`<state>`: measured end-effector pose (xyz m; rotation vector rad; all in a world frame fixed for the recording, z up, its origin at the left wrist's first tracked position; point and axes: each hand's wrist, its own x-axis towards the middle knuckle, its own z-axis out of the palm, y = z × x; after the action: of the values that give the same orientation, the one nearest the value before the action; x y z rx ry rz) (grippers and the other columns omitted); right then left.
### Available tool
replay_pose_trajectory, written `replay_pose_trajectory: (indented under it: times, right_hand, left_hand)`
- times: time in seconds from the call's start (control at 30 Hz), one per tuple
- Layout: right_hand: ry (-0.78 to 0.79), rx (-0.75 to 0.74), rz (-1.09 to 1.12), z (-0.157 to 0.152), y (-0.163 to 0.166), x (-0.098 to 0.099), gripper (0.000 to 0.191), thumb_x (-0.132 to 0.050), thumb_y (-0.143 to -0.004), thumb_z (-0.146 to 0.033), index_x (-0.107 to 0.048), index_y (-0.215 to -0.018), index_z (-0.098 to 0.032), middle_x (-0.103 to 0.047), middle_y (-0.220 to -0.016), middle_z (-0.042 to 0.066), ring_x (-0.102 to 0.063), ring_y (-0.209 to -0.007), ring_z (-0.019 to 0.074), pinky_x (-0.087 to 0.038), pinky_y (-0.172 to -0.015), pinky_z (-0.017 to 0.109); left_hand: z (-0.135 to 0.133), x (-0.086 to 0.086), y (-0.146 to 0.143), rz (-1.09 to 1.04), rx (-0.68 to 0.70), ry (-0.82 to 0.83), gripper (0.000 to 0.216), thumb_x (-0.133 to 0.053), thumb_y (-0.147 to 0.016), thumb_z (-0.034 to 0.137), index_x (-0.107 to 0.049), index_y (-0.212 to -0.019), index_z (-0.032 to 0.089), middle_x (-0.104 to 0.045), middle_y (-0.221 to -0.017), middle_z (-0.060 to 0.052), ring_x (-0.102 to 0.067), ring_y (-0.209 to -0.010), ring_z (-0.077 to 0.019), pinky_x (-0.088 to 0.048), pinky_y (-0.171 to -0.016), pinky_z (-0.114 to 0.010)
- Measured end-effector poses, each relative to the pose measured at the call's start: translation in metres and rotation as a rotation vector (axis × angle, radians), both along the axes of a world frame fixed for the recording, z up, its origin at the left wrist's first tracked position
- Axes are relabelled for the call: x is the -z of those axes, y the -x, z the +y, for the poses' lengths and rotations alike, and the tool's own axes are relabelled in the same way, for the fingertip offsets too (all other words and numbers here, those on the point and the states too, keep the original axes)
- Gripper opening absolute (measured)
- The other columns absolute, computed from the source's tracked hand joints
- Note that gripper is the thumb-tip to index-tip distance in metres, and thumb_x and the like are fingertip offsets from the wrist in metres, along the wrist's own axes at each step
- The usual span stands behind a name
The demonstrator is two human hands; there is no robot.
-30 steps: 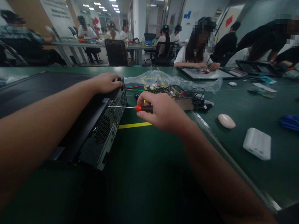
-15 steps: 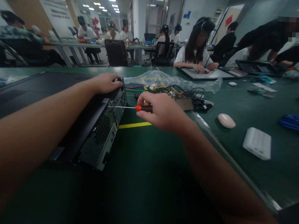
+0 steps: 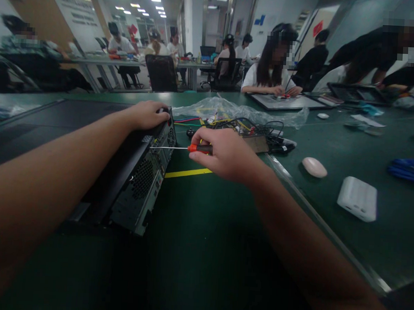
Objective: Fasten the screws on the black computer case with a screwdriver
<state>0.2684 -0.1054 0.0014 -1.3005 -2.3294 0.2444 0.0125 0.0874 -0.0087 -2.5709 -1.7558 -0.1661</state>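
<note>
A black computer case (image 3: pixel 98 168) lies on its side at the left, its rear panel with honeycomb vents facing right. My left hand (image 3: pixel 148 116) grips the far top corner of the case, thumb along the edge and fingertips partly hidden behind it. Between the thumb and bent fingers of my right hand (image 3: pixel 224 153) is a screwdriver (image 3: pixel 195 148) with a red-and-black handle. Its thin shaft points left, level, and the tip meets the rear panel near the upper edge. Whether a screw sits under the tip is too small to tell.
Beyond my right hand lie tangled cables and circuit boards (image 3: pixel 256 139) beside clear plastic wrap (image 3: pixel 223 107). To the right are a pale mouse (image 3: pixel 314 167), a white box-shaped device (image 3: pixel 358 198) and a blue cable bundle (image 3: pixel 409 172). Across the green table (image 3: pixel 202 247), a person works at a board.
Hardly anything differs. My right hand and the screwdriver have shifted very slightly to the right within the view, with the tip still at the panel. My left hand stays on the case.
</note>
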Motion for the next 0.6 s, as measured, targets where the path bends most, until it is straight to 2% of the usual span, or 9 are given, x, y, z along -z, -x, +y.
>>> replay_pose_trajectory:
  times: [0.13,0.47,0.6]
  right_hand:
    - [-0.003,0.0,-0.013,0.0,-0.0009,-0.0005,0.025,-0.069,-0.101,-0.036,-0.082,-0.111,-0.018,-0.08,-0.097,0.007,-0.065,-0.085,0.0227,-0.037,-0.076,0.033]
    - [0.003,-0.008,-0.018,0.0051,-0.0005,0.0039,0.036,-0.058,-0.108,-0.04,-0.084,-0.103,-0.016,-0.081,-0.099,0.01,-0.068,-0.092,0.0241,-0.039,-0.081,0.035]
    - [0.004,-0.013,-0.002,0.0045,-0.0026,0.0044,0.029,-0.066,-0.102,-0.041,-0.079,-0.112,-0.017,-0.078,-0.099,0.008,-0.065,-0.088,0.0233,-0.038,-0.078,0.033]
  left_hand:
    - [0.0002,-0.0001,-0.0003,0.001,-0.006,-0.006,0.073,-0.041,-0.101,0.058,-0.065,-0.161,0.022,-0.067,-0.163,-0.009,-0.061,-0.152,-0.0314,-0.045,-0.128,-0.037]
    - [0.0045,0.0049,0.0014,-0.048,-0.002,-0.033,0.073,-0.043,-0.1,0.056,-0.066,-0.159,0.019,-0.068,-0.161,-0.014,-0.061,-0.152,-0.0374,-0.046,-0.129,-0.047]
    - [0.0032,0.0047,0.0,-0.042,-0.001,-0.023,0.075,-0.042,-0.1,0.056,-0.065,-0.16,0.016,-0.067,-0.163,-0.016,-0.06,-0.153,-0.0381,-0.046,-0.129,-0.047]
